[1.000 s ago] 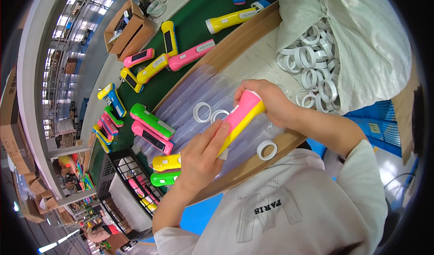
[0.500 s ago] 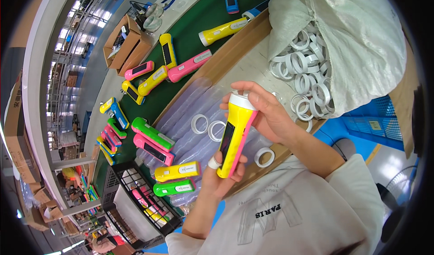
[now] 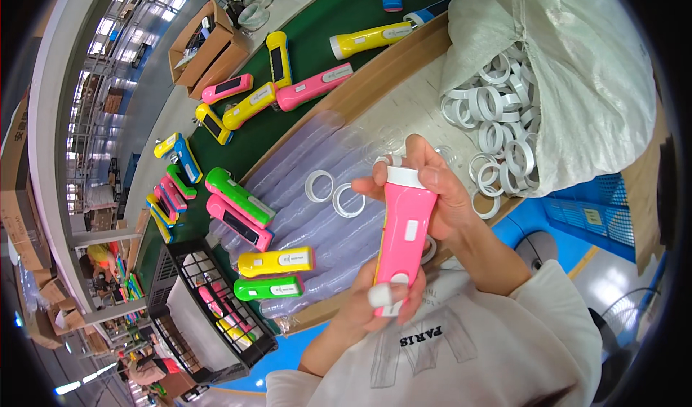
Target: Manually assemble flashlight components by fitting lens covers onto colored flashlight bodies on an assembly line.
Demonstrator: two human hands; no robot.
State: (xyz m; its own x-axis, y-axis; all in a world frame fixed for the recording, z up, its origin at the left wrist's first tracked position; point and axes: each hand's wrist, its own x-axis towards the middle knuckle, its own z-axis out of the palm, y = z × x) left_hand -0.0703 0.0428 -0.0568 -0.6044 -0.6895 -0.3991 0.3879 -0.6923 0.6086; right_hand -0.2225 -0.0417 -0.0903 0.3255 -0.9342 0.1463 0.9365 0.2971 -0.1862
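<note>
At left, a black crate [image 3: 164, 281] holds torches [image 3: 232, 330] together behind its bars. Beside it, a yellow torch [image 3: 276, 261] and a green torch [image 3: 268, 288] lie parallel on clear tubes [image 3: 306, 223], apparently kept within reach, two rings [image 3: 319, 186] just beyond. At centre, the left hand [image 3: 364, 306] closes around the tail of a pink torch [image 3: 408, 237], raised before the body, while the right hand [image 3: 450, 201] grips its head near the white collar [image 3: 405, 177], a two-ended hold that seems to steady it. At right, more rings heap at a sack's [image 3: 584, 82] mouth, likely opened for easy picking.
</note>
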